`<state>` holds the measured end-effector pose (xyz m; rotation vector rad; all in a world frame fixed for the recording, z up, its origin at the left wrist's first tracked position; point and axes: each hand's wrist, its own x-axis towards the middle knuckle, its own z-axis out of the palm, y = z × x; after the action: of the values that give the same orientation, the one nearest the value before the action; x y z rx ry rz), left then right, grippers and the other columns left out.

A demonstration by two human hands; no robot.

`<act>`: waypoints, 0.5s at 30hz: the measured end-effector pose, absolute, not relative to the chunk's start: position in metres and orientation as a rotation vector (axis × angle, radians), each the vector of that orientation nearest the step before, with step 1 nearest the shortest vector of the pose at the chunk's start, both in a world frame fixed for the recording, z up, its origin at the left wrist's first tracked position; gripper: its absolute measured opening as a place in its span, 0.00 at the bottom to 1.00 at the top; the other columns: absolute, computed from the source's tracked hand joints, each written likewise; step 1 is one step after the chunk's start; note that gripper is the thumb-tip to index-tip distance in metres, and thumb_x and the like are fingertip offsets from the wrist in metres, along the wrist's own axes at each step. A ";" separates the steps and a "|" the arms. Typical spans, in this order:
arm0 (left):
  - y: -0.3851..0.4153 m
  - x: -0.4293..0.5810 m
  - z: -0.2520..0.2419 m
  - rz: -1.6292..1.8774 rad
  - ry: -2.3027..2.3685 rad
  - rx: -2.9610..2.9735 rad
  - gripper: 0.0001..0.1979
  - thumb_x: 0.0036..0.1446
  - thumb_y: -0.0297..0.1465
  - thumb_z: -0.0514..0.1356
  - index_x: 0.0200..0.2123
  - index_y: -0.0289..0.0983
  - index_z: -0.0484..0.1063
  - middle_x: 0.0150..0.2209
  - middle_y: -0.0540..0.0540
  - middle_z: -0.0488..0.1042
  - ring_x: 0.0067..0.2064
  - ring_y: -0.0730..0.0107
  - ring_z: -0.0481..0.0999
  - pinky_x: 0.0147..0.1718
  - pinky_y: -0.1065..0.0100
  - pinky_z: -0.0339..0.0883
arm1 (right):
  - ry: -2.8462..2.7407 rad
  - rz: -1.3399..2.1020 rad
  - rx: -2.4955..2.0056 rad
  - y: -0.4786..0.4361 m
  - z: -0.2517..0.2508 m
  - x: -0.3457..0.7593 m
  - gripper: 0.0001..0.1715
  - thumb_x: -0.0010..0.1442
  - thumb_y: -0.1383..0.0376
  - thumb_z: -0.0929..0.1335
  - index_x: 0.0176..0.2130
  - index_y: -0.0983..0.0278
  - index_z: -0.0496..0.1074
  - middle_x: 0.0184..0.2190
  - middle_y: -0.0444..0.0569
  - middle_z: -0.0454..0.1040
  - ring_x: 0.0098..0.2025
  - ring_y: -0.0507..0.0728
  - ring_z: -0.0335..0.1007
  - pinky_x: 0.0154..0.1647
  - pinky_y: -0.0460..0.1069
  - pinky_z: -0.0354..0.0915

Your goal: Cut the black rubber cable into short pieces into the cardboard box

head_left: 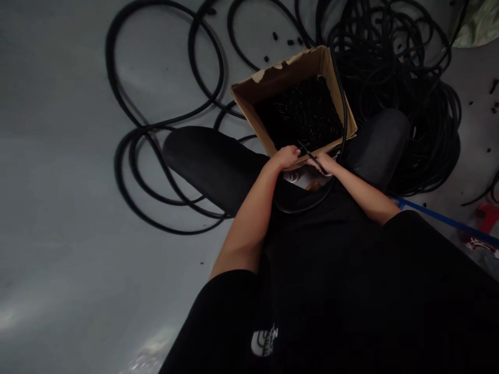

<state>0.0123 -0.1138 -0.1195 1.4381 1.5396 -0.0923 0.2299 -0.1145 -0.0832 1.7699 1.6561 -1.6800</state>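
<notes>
Over the near edge of an open cardboard box [249,111], my left hand [287,157] is closed around what appears to be the end of a black rubber hose [304,211]. That hose drapes over the box's right side and loops across my lap. Beside it, my right hand [326,162] grips a pair of scissors [311,154], its dark blades pointing up and left over the box. Many short black cut pieces [302,111] fill the box. Exactly where the blades meet the hose is too dark to tell.
A large tangled heap of black hose [424,140] lies right of the box. Wide hose loops [113,67] spread over the grey floor [58,156] to the left. Small black bits [290,42] are scattered behind the box. My knees [202,156] flank it. A red object [487,217] lies far right.
</notes>
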 end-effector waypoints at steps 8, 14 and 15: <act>-0.111 0.020 -0.137 -0.210 1.538 1.412 0.19 0.84 0.36 0.60 0.54 0.32 0.91 0.65 0.20 0.90 0.64 0.42 0.91 0.58 0.61 0.78 | 1.691 -1.646 1.757 -0.116 -0.083 0.229 0.16 0.69 0.66 0.75 0.30 0.61 0.72 0.20 0.46 0.67 0.28 0.59 0.70 0.34 0.51 0.68; -0.107 0.031 -0.136 -0.199 1.565 1.428 0.17 0.80 0.33 0.60 0.48 0.33 0.90 0.48 0.25 0.91 0.53 0.45 0.89 0.52 0.58 0.77 | 1.574 -1.734 1.759 -0.117 -0.100 0.229 0.19 0.72 0.63 0.75 0.30 0.58 0.69 0.18 0.45 0.66 0.24 0.57 0.66 0.27 0.49 0.63; -0.107 0.031 -0.133 -0.151 1.567 1.400 0.15 0.79 0.33 0.61 0.46 0.35 0.89 0.42 0.30 0.89 0.50 0.47 0.88 0.50 0.59 0.77 | 1.570 -1.767 1.750 -0.118 -0.102 0.228 0.20 0.72 0.61 0.75 0.30 0.58 0.68 0.19 0.45 0.66 0.24 0.57 0.66 0.26 0.49 0.62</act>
<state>0.0311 -0.1066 -0.1332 1.3997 1.5671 -0.1513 0.2280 -0.1175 -0.1020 1.7496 1.5697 -1.7670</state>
